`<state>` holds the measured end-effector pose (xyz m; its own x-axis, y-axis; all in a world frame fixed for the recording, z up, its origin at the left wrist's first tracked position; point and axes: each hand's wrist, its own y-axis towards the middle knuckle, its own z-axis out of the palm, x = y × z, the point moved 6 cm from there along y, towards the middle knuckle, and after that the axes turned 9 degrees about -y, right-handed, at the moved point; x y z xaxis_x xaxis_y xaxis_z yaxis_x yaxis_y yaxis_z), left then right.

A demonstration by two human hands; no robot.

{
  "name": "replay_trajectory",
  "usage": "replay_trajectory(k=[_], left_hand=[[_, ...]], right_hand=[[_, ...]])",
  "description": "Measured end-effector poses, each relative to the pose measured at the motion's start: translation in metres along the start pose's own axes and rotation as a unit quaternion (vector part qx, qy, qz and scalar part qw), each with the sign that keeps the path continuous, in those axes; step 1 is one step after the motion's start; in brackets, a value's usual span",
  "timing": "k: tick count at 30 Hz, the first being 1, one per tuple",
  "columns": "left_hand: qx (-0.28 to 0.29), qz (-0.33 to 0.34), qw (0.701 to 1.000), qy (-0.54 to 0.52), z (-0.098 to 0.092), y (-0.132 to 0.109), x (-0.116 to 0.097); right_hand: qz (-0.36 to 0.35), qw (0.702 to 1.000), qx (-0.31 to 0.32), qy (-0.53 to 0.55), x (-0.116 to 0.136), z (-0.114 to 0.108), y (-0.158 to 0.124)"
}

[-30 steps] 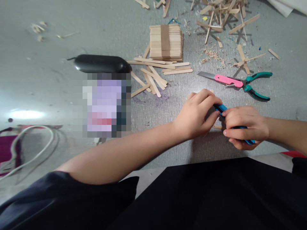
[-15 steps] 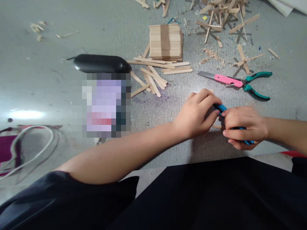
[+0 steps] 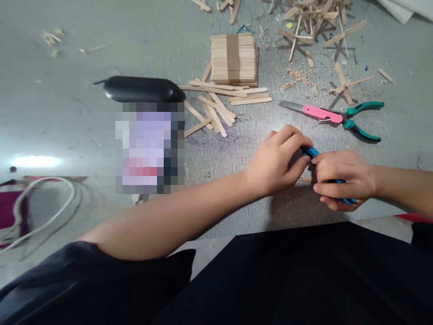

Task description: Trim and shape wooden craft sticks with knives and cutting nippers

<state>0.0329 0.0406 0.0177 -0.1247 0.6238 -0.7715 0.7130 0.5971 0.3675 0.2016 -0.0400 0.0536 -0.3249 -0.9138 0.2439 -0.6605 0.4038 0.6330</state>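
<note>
Close together, hands (image 3: 347, 178) gripping a blue tool (image 3: 313, 154), pliers (image 3: 360, 132) beyond

Blue-and-black tool (image 3: 313, 154), pink-handled blade (image 3: 323, 114), teal-and-black pliers (image 3: 355, 129), tan stick bundle (image 3: 248, 58) (brown band (image 3: 233, 58)), finely streaked grey tabletop (image 3: 216, 158)

Blue object (image 3: 313, 154) largely hidden from me by the right hand (image 3: 345, 177); type unverified. Pixelated item (image 3: 150, 144) unidentifiable. White sheets (image 3: 401, 9) cut off at the view's edge.
</note>
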Motion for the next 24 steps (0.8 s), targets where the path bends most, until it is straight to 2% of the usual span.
replay_trajectory(k=[24], left_hand=[[0.015, -0.014, 1.0, -0.004, 0.0005, 0.0008, 0.0001]], right_hand=[[0.003, 1.0, 0.003, -0.007, 0.0002, -0.0006, 0.0013]])
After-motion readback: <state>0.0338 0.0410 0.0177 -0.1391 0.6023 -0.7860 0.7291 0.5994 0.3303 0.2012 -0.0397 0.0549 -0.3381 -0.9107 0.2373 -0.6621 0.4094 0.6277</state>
